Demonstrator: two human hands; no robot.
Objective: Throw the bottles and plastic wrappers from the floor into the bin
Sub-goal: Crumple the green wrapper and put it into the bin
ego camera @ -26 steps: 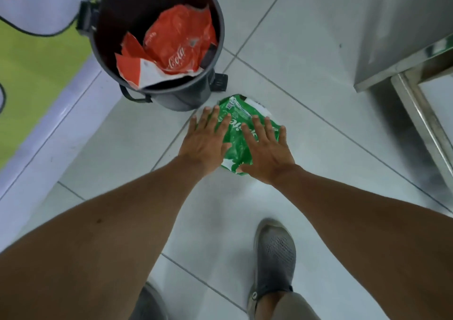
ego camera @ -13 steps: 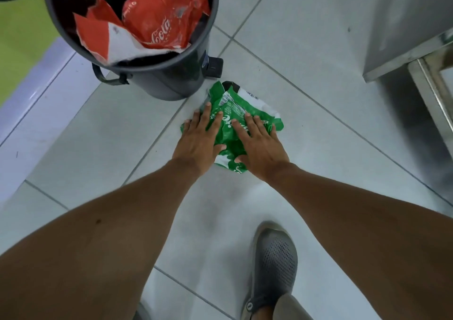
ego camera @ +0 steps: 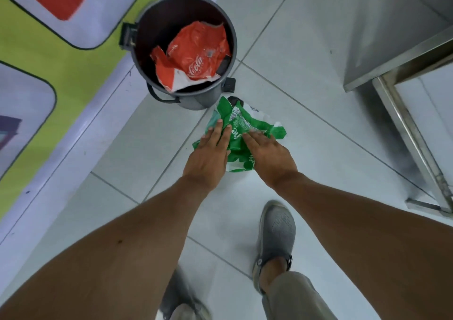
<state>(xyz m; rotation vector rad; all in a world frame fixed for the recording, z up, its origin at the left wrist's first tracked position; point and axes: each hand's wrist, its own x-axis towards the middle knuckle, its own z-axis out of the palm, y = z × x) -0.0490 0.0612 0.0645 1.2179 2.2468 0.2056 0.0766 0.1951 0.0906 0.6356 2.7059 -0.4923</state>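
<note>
A crumpled green plastic wrapper [ego camera: 241, 126] lies on the white tiled floor just in front of a dark round bin [ego camera: 208, 97]. My left hand [ego camera: 210, 153] presses on the wrapper's left side, fingers gathering it inward. On the wrapper's right side my right hand [ego camera: 268, 156] curls its fingers into the plastic. Both hands bunch the wrapper between them. Inside the bin rests a crumpled red Coca-Cola wrapper [ego camera: 196, 57].
A steel cabinet with a metal leg frame [ego camera: 416, 133] stands at the right. A green and lilac floor mat [ego camera: 61, 69] runs along the left. My two grey shoes [ego camera: 275, 236] stand on the tiles below the hands. The bin's black pedal [ego camera: 230, 84] faces the wrapper.
My hands have drawn closer together and bunched the green wrapper up, fingers curling from flat. The view has pulled back, showing the whole bin and the mat.
</note>
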